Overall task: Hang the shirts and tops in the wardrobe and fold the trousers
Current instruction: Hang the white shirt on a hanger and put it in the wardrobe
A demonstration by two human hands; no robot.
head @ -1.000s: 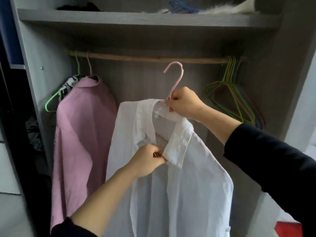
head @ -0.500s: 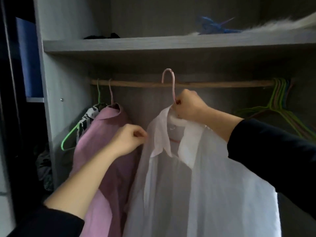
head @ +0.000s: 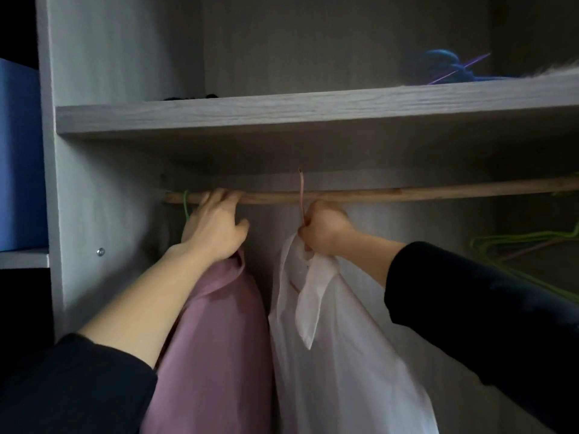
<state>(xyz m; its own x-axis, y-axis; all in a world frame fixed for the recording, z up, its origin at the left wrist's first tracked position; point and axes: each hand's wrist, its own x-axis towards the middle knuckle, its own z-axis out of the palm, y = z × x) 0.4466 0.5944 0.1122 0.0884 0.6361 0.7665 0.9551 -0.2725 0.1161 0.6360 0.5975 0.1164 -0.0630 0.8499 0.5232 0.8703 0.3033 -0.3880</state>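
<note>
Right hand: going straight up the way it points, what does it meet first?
Probably the wooden rod, just above the right hand gripping the pink hanger. Depth is unclear: if the hand is in front of the rod, the underside of the shelf comes next.

The left hand (head: 216, 227) hides the mauve shirt's (head: 216, 355) hanger, its fingertips lost over the wooden rod (head: 407, 194); the pink hanger (head: 301, 195) shows edge-on, so whether it sits on the rod is unclear; the mauve shirt and the white shirt (head: 344, 355) run off the bottom edge; the blue bundle (head: 445, 67) at the shelf's right end is blurred.
</note>
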